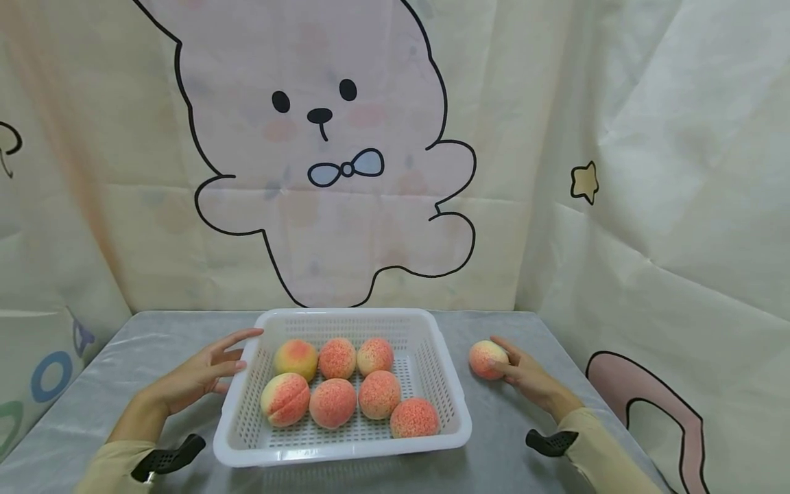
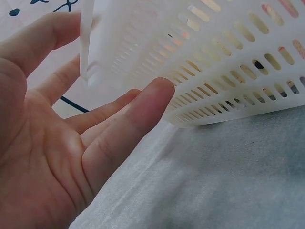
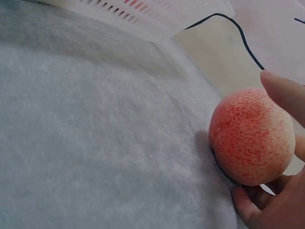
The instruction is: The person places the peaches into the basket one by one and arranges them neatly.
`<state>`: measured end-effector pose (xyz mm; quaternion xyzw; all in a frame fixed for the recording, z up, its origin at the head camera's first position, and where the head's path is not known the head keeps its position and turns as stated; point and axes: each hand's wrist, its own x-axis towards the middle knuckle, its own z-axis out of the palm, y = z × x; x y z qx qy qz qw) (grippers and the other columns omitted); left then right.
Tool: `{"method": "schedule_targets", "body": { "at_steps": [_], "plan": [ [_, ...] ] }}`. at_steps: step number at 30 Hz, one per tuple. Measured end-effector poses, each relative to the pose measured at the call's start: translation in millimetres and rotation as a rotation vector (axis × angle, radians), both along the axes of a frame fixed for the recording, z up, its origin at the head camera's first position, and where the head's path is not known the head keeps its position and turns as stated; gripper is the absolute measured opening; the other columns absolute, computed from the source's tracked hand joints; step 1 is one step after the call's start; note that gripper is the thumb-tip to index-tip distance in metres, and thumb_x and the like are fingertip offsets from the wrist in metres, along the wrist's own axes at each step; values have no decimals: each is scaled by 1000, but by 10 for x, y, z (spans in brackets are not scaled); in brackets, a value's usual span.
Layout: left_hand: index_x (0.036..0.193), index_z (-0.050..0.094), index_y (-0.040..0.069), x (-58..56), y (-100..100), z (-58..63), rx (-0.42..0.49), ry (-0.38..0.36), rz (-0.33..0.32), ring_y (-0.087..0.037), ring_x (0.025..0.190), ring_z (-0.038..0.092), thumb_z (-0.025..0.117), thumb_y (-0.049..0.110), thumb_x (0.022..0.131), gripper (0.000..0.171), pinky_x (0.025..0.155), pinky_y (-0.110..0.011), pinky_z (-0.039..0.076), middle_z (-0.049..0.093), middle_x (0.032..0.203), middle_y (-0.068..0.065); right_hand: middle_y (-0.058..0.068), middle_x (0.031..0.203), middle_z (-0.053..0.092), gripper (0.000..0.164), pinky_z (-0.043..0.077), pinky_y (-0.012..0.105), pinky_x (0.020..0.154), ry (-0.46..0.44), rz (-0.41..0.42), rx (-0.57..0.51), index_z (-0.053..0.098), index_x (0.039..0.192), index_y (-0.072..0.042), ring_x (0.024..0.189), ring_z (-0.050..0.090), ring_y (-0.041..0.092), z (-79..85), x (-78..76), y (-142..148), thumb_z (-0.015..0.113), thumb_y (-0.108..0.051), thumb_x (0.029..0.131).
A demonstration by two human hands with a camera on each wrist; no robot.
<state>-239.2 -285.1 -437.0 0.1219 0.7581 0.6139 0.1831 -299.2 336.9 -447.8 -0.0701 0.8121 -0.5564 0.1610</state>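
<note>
A white plastic basket [image 1: 345, 456] with slotted sides holds several peaches, one of them a yellowish peach [image 1: 295, 359]. At its left rim is my left hand [image 1: 193, 376]; the fingers are fairly straight and their tips touch the edge. The left wrist view shows that hand [image 2: 62, 129] beside the basket's slotted wall [image 2: 228, 62]. To the right of the basket, my right hand [image 1: 532, 377] holds a single pink and cream peach [image 1: 486, 360]. Up close, thumb and fingers curl round the far side of that peach [image 3: 252, 136], low over the grey cloth.
A grey cloth [image 1: 494, 425] covers the table. Behind it hangs a pale curtain [image 1: 506, 68] printed with a cartoon animal, and similar sheets close off both sides. Dark straps [image 1: 551, 442] sit at both wrists.
</note>
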Motion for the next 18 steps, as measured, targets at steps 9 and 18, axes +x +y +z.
{"method": "schedule_targets", "body": {
  "at_steps": [9, 18],
  "plan": [
    [161, 22, 27, 10, 9, 0, 3, -3, 7, -22, 122, 63, 58, 30, 101, 69, 89, -49, 59, 29, 161, -28, 27, 161, 30, 76, 45, 27, 96, -2, -58, 9, 21, 161, -7, 127, 48, 16, -32, -11, -60, 64, -21, 100],
    [161, 22, 27, 17, 10, 7, -13, 2, 15, -26, 129, 58, 59, 32, 100, 71, 90, -49, 59, 23, 164, -29, 26, 157, 36, 72, 47, 27, 92, 47, -114, 6, 22, 161, -7, 111, 54, 5, 41, 11, -59, 60, -25, 102]
  ]
}}
